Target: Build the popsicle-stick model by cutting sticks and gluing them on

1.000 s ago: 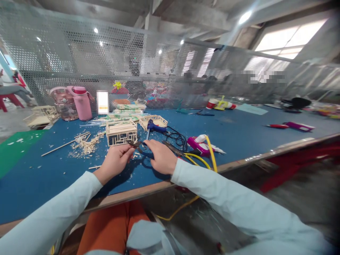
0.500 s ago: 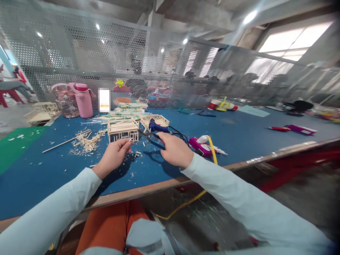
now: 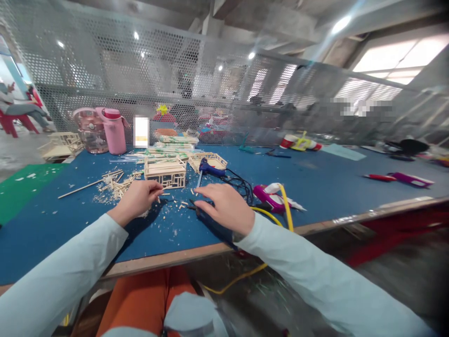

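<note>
My left hand (image 3: 137, 199) hovers in front of a small frame built of wooden sticks (image 3: 164, 173), its thumb and fingers pinched together. Whatever lies between those fingertips is too small to make out. A pair of dark-handled pliers (image 3: 210, 223) rests near the table's front edge, partly hidden. Over it my right hand (image 3: 226, 206) is open, thumb and fingers apart. Beyond the right fingertips lies a blue glue gun (image 3: 212, 169) with a glue stick, in front of a second stick frame (image 3: 219, 161). Short cut stick bits (image 3: 183, 205) are scattered between the hands.
A pile of stick offcuts (image 3: 121, 185) lies left. Behind stand a pink bottle (image 3: 115, 133), a clear jug (image 3: 93, 135) and bundled sticks (image 3: 177, 142). A purple tool with a yellow cord (image 3: 270, 197) lies right. A perforated metal screen (image 3: 147, 79) runs along the back.
My right hand has let go of the pliers, which now lie on the table, and its fingers have spread. My left hand has moved left, still pinched.
</note>
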